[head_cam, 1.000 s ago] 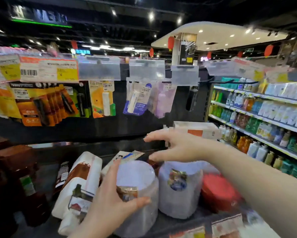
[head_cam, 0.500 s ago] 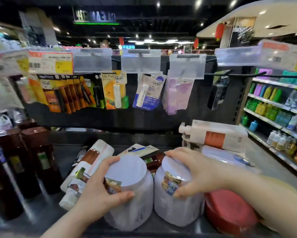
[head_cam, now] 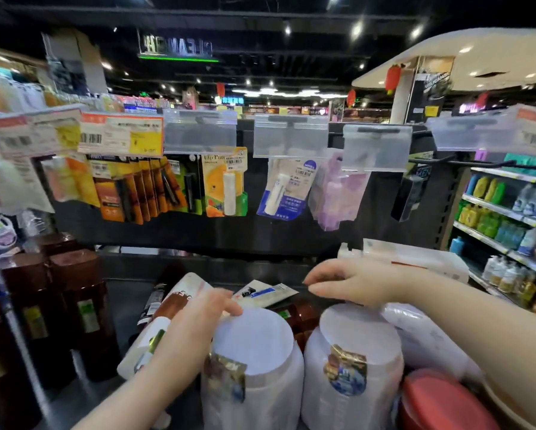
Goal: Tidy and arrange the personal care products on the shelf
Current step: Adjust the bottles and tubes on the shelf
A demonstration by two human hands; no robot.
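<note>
Near edge of the shelf: left jar and right jar, both white, stand upright just beside each other.
Left hand: fingers together against the left jar's side and lid rim; whether they clamp it, I cannot tell.
Right hand: blurred, fingers loosely apart, holding nothing, over the right jar's far rim.
Risk behind: flat box and lying tubes crowd the far side; pushing the jars back could jam or tip them.

Left hand on left jar, right hand above right jar
</note>
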